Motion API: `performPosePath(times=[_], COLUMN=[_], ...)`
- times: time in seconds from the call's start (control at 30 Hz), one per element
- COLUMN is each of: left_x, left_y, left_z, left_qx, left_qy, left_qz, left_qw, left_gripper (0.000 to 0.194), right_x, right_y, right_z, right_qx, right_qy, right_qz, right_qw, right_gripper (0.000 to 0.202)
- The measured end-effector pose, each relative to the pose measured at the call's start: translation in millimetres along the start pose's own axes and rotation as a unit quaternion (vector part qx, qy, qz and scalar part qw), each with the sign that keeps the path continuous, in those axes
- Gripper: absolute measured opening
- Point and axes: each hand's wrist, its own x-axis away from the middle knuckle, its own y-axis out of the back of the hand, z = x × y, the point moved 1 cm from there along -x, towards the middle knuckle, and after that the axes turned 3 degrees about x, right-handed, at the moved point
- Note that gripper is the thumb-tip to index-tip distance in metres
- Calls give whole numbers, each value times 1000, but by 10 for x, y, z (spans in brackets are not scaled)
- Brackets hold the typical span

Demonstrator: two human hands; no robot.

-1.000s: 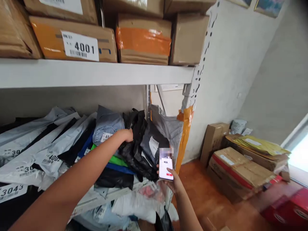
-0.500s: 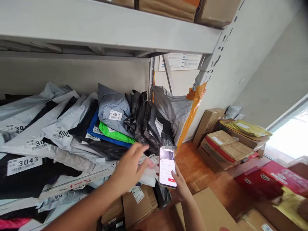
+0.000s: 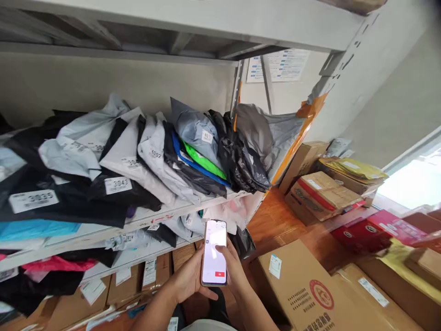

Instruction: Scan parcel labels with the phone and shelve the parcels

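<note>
Holding the phone [image 3: 214,252] steady works best: left hand [image 3: 188,279] wrapped underneath, right hand [image 3: 234,269] gripping its edge, thumb free to tap.

The single head-worn camera looks forward and down, close over the white-screened phone [image 3: 214,252] at lower centre, facing the grey metal shelf [image 3: 165,216] across the left.

The number 3043 is printed on a white label [image 3: 117,185] stuck to a black mailer bag [image 3: 120,195]. 3035 is read on another white label [image 3: 33,200], and 3814 on a lower-shelf tag [image 3: 126,237].
</note>
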Motion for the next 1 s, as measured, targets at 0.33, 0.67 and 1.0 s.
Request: performPosePath(times=[0.33,0.67,1.0], left_x=[713,1038,1144], left_y=[267,165,212], left_z=[321,381,470], left_qx=[59,114,134], left_qy=[-78,-106,-161], left_qz=[-15,-2,40], left_qw=[995,988,977], left_gripper=[95,66,69], right_x=[342,572,696], right_y=[-394,-386,-496], right_z=[-359,-95,-82], right_qx=[79,118,123], right_qy=[25,-10,6], right_qz=[63,226,278], right_qw=[995,967,953], right_gripper=[42,46,57])
